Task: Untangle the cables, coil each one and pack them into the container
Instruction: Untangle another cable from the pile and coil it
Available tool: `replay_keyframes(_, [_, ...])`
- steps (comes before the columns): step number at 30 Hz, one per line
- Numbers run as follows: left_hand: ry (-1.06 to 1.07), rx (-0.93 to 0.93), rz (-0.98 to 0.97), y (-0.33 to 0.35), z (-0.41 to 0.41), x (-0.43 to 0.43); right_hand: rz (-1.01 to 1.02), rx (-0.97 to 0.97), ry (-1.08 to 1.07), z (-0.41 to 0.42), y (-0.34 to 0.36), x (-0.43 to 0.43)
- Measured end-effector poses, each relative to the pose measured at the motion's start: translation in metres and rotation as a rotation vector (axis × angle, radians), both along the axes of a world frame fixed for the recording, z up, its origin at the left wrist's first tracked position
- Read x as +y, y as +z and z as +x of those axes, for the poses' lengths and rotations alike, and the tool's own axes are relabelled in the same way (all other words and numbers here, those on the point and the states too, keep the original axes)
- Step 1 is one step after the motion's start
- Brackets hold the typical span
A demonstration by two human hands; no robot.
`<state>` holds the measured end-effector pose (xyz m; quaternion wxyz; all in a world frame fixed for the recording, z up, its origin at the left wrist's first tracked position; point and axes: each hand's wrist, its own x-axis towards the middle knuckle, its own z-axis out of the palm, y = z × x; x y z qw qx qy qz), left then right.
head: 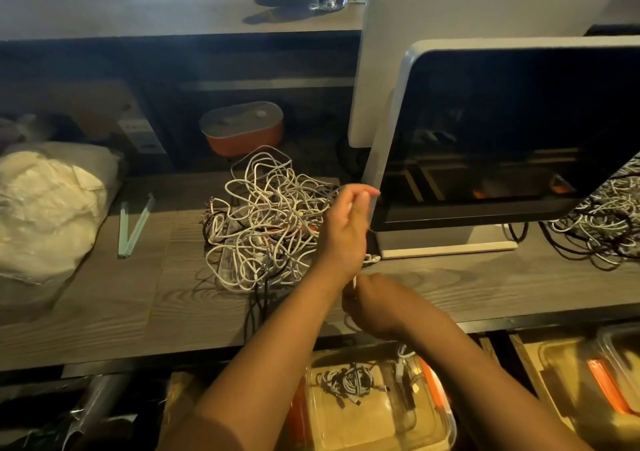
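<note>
Right hand (pixel 374 305) is gripping a white cable (pixel 354 282). Left hand (pixel 346 222) is pinching the same cable higher up, so it is running near-vertical between them, just beside the tangled cable pile (pixel 266 222) on the wooden desk (pixel 104 305). Monitor (pixel 502 131) is crowding in on the right. A second tangle (pixel 602 228) and a plastic bag (pixel 45 215) are lying at the desk's ends. A clear container (pixel 446 416) below is holding coiled cables (pixel 349 379).

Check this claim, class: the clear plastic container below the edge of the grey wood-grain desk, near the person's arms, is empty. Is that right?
Not quite. The head view shows that the clear plastic container already holds a few coiled grey-white cables. It does sit below the edge of the grey wood-grain desk.
</note>
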<state>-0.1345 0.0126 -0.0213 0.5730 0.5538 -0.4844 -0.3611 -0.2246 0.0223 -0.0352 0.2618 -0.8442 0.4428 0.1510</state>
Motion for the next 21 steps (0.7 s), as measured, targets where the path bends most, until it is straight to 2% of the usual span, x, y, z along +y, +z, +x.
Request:
replay_keyframes(2, [0.015,-0.654,-0.102,-0.015,0.007,-0.005,-0.073,0.001,-0.013,-0.004,0.007,-0.005])
replay_keyframes(3, [0.028,-0.837,-0.057,-0.016,0.011,-0.005,-0.118,-0.003,-0.025,-0.007,0.01,-0.008])
replay_keyframes(5, [0.049,-0.985,0.121,-0.019,0.02,-0.007,-0.219,0.01,-0.072,-0.014,0.016,-0.014])
replay_keyframes(8, [0.002,-1.006,0.277,-0.023,0.032,-0.006,-0.353,0.024,-0.143,-0.028,0.023,-0.019])
replay_keyframes(12, [-0.144,-0.959,0.304,-0.018,0.033,0.001,-0.411,-0.062,-0.243,-0.039,0.03,-0.02])
replay_keyframes(14, [-0.215,-0.876,0.313,-0.017,0.029,0.007,-0.459,-0.105,-0.297,-0.042,0.032,-0.021])
replay_keyframes(17, [-0.303,-0.768,0.426,-0.021,0.022,0.015,-0.546,-0.181,-0.334,-0.045,0.031,-0.024])
replay_keyframes(21, [-0.328,-1.089,0.434,-0.025,0.022,0.02,-0.64,-0.179,-0.322,-0.05,0.03,-0.033])
